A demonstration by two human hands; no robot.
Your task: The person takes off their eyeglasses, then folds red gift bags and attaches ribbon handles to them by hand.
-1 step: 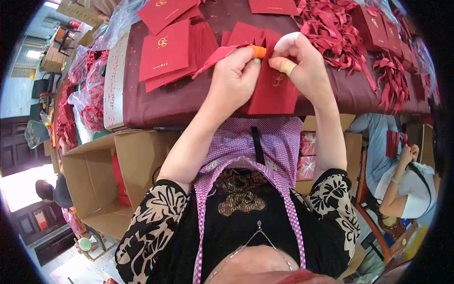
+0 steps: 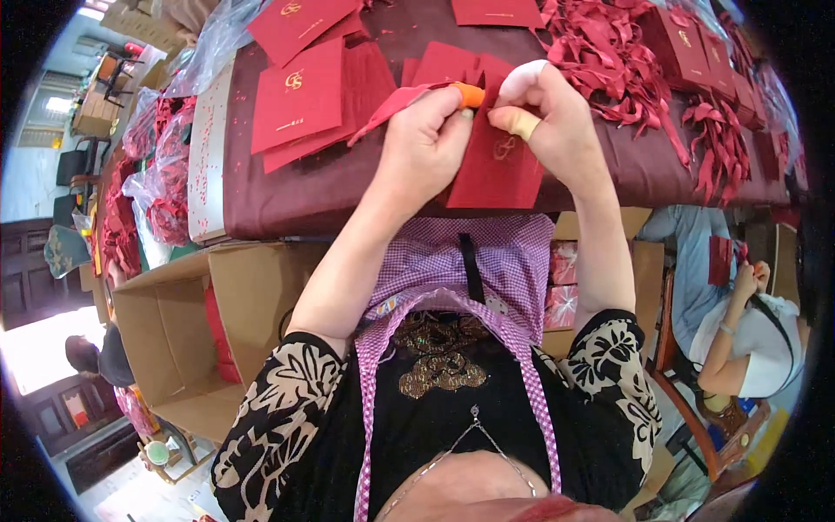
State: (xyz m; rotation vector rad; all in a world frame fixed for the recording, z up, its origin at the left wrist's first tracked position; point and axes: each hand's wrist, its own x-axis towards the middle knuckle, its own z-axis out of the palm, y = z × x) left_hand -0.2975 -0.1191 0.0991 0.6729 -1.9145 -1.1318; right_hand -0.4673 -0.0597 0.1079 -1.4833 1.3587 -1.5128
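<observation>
Both hands meet over a red paper bag (image 2: pixel 497 178) with a gold emblem, which lies at the table's near edge. My left hand (image 2: pixel 428 139) is closed, an orange cover on one finger. A strip of red ribbon (image 2: pixel 391 109) runs out of it to the left. Close by on the right, my right hand (image 2: pixel 552 122) is pinched at the bag's upper part. White and yellowish covers wrap its finger and thumb. Whatever sits between those tips is too small to make out. More red bags (image 2: pixel 300 91) lie stacked to the left.
A heap of red ribbons (image 2: pixel 600 61) lies at the far right, beside upright red bags (image 2: pixel 683 52). An open cardboard box (image 2: pixel 170 304) stands below the table at left. Another person (image 2: pixel 739 331) sits at the right. Clear plastic (image 2: pixel 213 52) lies at far left.
</observation>
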